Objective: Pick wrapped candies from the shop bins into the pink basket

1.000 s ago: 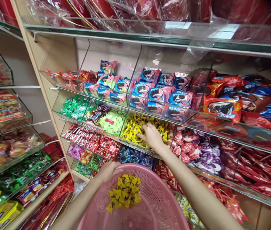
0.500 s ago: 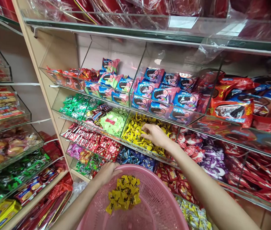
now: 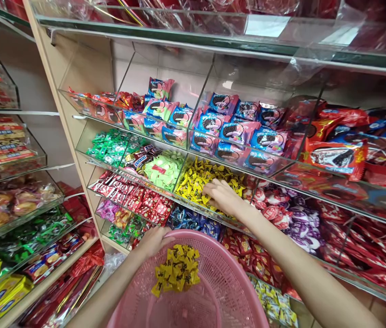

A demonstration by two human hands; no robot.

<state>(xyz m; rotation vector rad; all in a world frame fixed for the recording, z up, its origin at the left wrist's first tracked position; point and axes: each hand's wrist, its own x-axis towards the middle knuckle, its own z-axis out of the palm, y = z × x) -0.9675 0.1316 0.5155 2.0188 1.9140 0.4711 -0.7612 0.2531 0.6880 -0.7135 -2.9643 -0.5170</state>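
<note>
My left hand point(image 3: 155, 240) is closed on the rim of a pink plastic basket point(image 3: 237, 278), at the basket's far left side. Inside the basket lies a pile of yellow-wrapped candies point(image 3: 178, 269). My right hand point(image 3: 223, 196) reaches into a clear shelf bin filled with the same yellow-wrapped candies point(image 3: 193, 178). Its fingers curl down onto the candies near the bin's front, with the fingertips partly hidden among the wrappers. Left of that bin are light-green wrapped candies point(image 3: 166, 169); to its right are red-and-white wrapped candies point(image 3: 275, 212).
Packaged cookies point(image 3: 235, 132) fill the clear bin above my right hand, behind a protruding front panel. A glass shelf edge point(image 3: 193, 38) crosses the top. Red packets point(image 3: 148, 205) and blue candies point(image 3: 193, 221) sit lower. Another shelf rack point(image 3: 11, 214) stands at the left.
My right hand has lowered slightly and its fingers have curled further into the yellow-wrapped candies. My left hand keeps its hold on the basket. The view has shifted slightly.
</note>
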